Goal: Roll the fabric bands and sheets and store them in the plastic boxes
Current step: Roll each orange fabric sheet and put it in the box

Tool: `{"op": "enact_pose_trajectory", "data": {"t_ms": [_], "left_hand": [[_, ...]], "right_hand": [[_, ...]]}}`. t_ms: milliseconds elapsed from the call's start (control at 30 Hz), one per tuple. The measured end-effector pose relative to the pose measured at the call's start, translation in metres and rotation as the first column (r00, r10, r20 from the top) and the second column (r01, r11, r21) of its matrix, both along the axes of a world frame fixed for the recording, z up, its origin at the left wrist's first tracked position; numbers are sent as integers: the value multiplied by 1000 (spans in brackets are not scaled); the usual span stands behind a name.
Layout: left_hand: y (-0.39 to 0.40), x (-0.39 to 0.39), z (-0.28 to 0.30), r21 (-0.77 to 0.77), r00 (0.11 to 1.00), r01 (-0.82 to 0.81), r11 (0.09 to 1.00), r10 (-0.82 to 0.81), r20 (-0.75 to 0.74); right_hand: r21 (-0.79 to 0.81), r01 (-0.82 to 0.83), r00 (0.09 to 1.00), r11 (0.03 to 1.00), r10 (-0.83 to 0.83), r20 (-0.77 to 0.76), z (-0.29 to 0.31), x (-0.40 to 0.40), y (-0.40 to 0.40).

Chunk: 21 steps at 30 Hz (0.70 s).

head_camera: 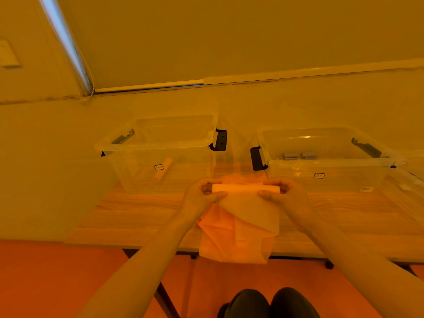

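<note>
Roll [245, 188] lies left–right between left hand [202, 193] and right hand [284, 191] — both pinching its ends; loose sheet [238, 232] trails near.

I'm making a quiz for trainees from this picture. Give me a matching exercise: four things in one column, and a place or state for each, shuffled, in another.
Things:
1. fabric sheet
2. left box
3. right box
4. table

Places or states:
A. holds two small grey rolls
B. bears both boxes
C. partly rolled, gripped by left hand and right hand
D. holds one pale roll

Pairs: 1-C, 2-D, 3-A, 4-B
</note>
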<state>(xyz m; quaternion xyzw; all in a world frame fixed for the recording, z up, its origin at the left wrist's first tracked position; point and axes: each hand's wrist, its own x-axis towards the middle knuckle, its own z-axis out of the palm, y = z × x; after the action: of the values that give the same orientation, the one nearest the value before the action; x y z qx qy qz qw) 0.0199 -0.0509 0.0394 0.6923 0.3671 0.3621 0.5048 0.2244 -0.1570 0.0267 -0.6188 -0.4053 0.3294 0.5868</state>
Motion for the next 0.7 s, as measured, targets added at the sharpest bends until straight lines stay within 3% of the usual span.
{"op": "enact_pose_trajectory", "data": {"t_ms": [267, 500, 700], "left_hand": [[1, 0, -6, -12, 997, -65, 998, 65, 33], [-4, 0, 2, 28, 999, 2, 1000, -1, -46], [-4, 0, 0, -9, 1000, 12, 1000, -12, -13]], "right_hand": [[-23, -23, 1000, 999, 23, -16, 1, -1, 2], [-11, 30, 997, 1000, -29, 78, -2, -3, 3], [-16, 48, 995, 999, -47, 84, -3, -2, 3]]}}
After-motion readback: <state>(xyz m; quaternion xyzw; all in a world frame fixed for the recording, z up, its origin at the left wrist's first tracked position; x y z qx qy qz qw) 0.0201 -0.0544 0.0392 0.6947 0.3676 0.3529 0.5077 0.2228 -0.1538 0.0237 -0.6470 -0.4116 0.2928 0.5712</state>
